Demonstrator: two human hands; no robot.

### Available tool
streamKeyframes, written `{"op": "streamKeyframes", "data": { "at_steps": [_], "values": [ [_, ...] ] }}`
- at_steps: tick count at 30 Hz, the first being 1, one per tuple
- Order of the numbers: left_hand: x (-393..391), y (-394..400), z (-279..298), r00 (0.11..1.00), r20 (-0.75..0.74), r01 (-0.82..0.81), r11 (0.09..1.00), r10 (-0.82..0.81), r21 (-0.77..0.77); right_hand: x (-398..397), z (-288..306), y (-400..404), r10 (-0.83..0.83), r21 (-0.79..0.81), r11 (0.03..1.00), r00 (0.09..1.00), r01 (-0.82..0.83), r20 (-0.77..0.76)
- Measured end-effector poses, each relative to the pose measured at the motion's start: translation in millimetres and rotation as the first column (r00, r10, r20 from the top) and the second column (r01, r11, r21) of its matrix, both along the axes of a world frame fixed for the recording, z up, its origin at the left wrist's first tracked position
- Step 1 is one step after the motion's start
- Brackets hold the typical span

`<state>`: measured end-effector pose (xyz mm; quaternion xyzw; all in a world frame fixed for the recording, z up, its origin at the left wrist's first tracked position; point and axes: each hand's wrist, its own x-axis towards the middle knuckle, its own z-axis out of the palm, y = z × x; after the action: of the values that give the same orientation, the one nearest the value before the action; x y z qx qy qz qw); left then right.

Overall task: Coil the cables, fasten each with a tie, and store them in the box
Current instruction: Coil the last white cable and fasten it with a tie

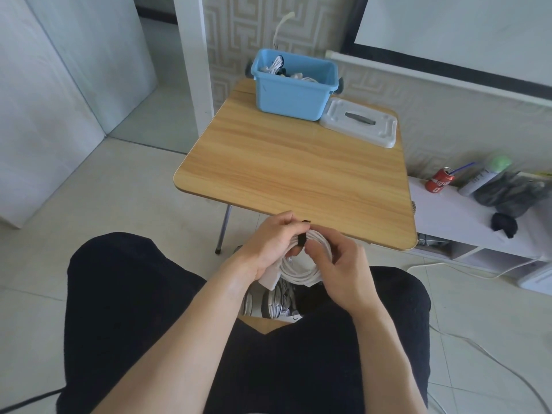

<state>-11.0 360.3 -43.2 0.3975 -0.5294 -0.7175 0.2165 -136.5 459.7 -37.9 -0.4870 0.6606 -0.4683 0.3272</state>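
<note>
Floor [125, 186]: pale cream tiles, glossy, with thin grout lines. Wall [433, 121]: beige paper in a raised geometric maze pattern. White door frame [195, 70] at upper centre, beside it tall white panels [59, 85] (cupboard or door, cannot tell which). Table [298, 174]: light wood-grain top, rounded corners, on a slim metal leg [223, 231]. Low white shelf unit [466, 222] at right, bearing a red drinks can [439, 180] with a straw, a green-capped spray can [484, 174] and dark crumpled cloth [507, 195]. White cord [466, 273] trailing across the tiles at right. Light: soft, even daylight.
</note>
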Motion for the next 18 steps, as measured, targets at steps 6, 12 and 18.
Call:
{"op": "streamKeyframes", "data": {
  "at_steps": [6, 12, 18],
  "values": [
    [-0.5, -4.2, -6.3, 0.996, -0.036, -0.070, 0.985, 0.076, 0.155, 6.7, -2.5, 1.0, -0.046, -0.049, 0.998, 0.999, 0.045, -0.027],
    [-3.9, -4.7, -8.9, 0.994, 0.031, -0.113, 0.936, 0.109, 0.333, 9.6, -0.7, 2.4, -0.034, -0.054, 0.998, 0.998, 0.030, -0.061],
    [-1.7, -7.7, -14.4, 0.995, -0.087, -0.011, 0.918, 0.050, 0.397, 8.6, -2.3, 1.6, -0.048, -0.036, 0.998, 0.997, 0.046, -0.057]
  ]
}}
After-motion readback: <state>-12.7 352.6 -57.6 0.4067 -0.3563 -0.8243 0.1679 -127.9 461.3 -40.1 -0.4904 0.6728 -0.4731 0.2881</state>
